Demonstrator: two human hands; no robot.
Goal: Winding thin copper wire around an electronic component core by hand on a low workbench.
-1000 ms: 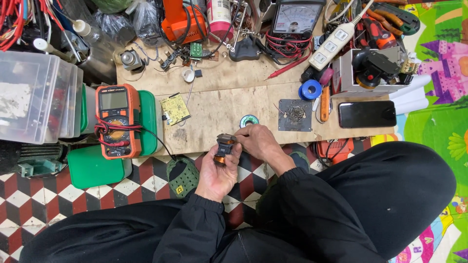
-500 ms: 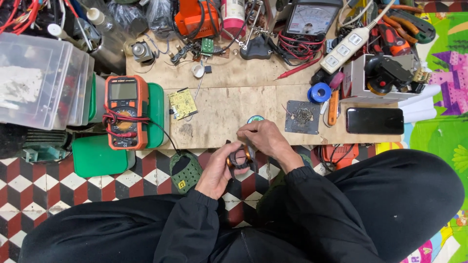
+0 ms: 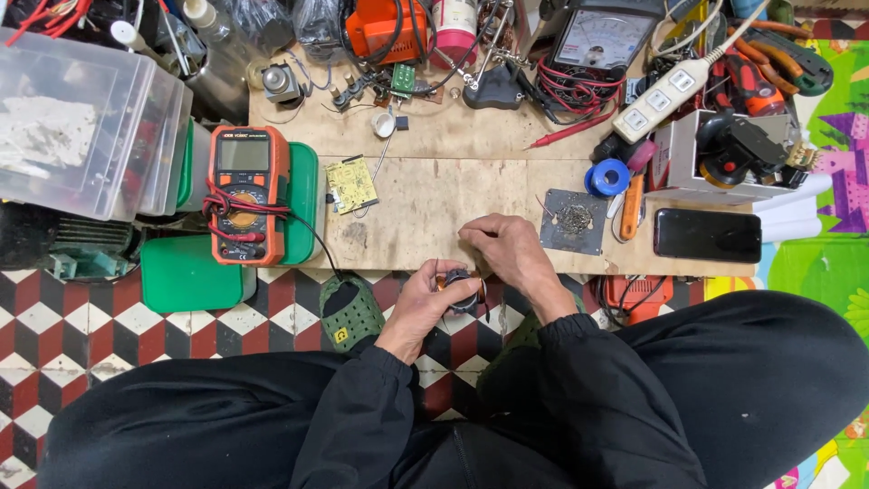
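Note:
My left hand (image 3: pixel 424 299) grips a small dark electrical part (image 3: pixel 459 282) with copper-coloured bits, held just off the front edge of the low wooden board (image 3: pixel 425 195). Over the part rests my right hand (image 3: pixel 507 254), its fingers pinched at the part's top; I cannot tell what they pinch. Both forearms are in black sleeves, and my black-trousered legs fill the bottom of the view.
An orange multimeter (image 3: pixel 246 192) with red leads lies on a green box at the left. A small yellow circuit board (image 3: pixel 351 184), a grey metal plate (image 3: pixel 573 222), blue tape roll (image 3: pixel 607 177), black phone (image 3: pixel 707 235), power strip (image 3: pixel 670 93) and analogue meter (image 3: pixel 605 36) crowd the board.
Both hands with the small part have dropped from over the board toward its front edge. The part has been turned in my left hand, and my right hand now covers it from above.

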